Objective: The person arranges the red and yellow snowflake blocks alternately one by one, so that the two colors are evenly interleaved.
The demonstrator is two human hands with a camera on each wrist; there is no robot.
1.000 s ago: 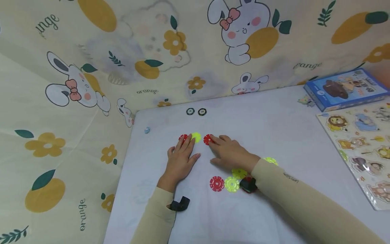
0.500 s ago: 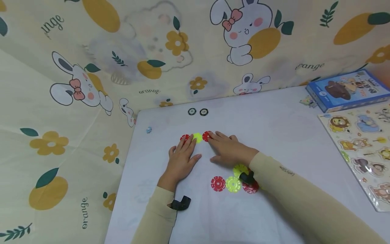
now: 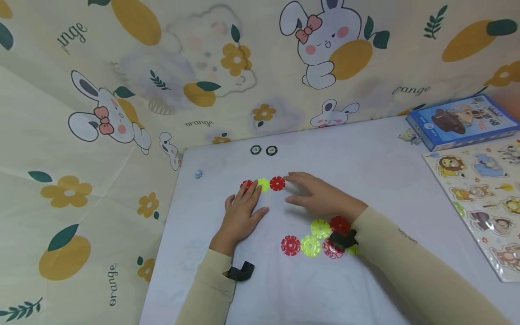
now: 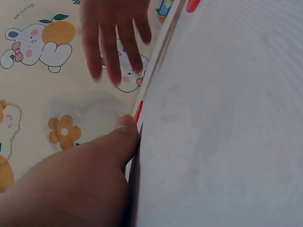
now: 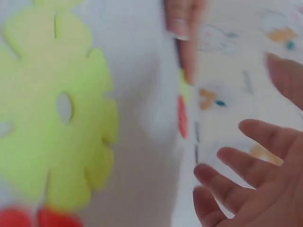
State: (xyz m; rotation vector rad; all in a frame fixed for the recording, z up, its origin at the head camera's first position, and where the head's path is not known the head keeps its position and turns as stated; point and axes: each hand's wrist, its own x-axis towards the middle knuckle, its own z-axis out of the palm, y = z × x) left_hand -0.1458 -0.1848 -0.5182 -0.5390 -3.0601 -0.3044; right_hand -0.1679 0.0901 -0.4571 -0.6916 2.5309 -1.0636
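In the head view my left hand (image 3: 239, 215) lies on the table with fingers stretched out. Its fingertips rest on a red notched plastic disc (image 3: 244, 183), mostly covered, and reach the edge of a yellow-green disc (image 3: 263, 184). A second red disc (image 3: 277, 183) ends this short row on the right. My right hand (image 3: 325, 194) hovers just right of that disc with fingers extended and holds nothing. Below it lie more notched discs: a red one (image 3: 290, 245), a yellow-green one (image 3: 310, 246) and several others, partly hidden by the right wrist camera.
Two black-rimmed round chips (image 3: 263, 150) lie near the back edge. A small blue piece (image 3: 198, 174) is at the left. On the right are a blue box (image 3: 465, 119) and a sheet of animal pictures (image 3: 479, 203). A patterned cloth (image 3: 227, 99) hangs behind the table.
My right hand first slid the right-hand red disc left against the yellow-green disc. It has since come off that disc and moved right. The left hand has stayed in place.
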